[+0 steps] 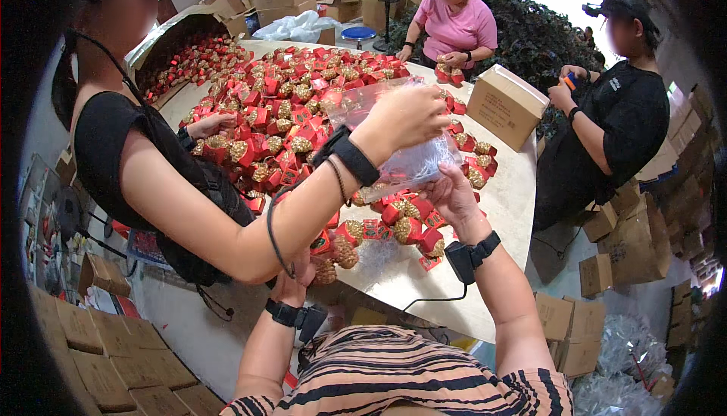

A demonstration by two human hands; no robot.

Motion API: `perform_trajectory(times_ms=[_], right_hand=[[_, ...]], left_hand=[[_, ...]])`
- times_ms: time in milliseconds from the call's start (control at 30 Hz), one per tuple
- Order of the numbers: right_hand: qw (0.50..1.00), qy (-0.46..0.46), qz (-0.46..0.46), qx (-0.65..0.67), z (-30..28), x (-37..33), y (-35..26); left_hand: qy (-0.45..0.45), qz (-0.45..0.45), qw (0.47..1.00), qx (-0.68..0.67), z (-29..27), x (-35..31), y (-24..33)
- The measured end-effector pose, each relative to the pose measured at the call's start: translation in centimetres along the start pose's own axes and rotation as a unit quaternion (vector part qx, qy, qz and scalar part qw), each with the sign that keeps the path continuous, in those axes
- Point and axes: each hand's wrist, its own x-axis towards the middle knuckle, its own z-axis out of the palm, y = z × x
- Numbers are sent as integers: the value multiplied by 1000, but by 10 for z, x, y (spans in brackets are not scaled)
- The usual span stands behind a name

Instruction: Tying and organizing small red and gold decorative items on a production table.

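My right hand (457,202) pinches the lower edge of a clear plastic bag (409,160) that has thin whitish strands inside. A co-worker's hand (409,113) reaches across from the left and is at the bag's upper side. Low at the table's near edge is my left hand (295,276), partly covered by the co-worker's forearm; its fingers are hidden. Right beside it are gold-and-red ornaments (324,270); whether it grips them I cannot make out. More red ornaments with gold beaded tops (407,228) lie between my hands.
A large pile of ornaments (295,90) covers much of the pale table (462,295). A cardboard box (506,105) stands on its right side. People work at the left, the far side (458,26) and the right (617,105). Stacked cartons (113,355) fill the lower left.
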Motion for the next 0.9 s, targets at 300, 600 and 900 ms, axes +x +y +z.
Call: perform_trajectory(times_ms=[300, 600, 900], right_hand=[[1000, -7, 8, -13, 17, 4, 4], [998, -4, 27, 49, 7, 8, 18], [999, -20, 41, -5, 7, 9, 22]], left_hand=[[11, 13, 1000, -2, -49, 20, -33], [13, 20, 999, -22, -56, 21, -35], [19, 3, 998, -63, -59, 20, -35]])
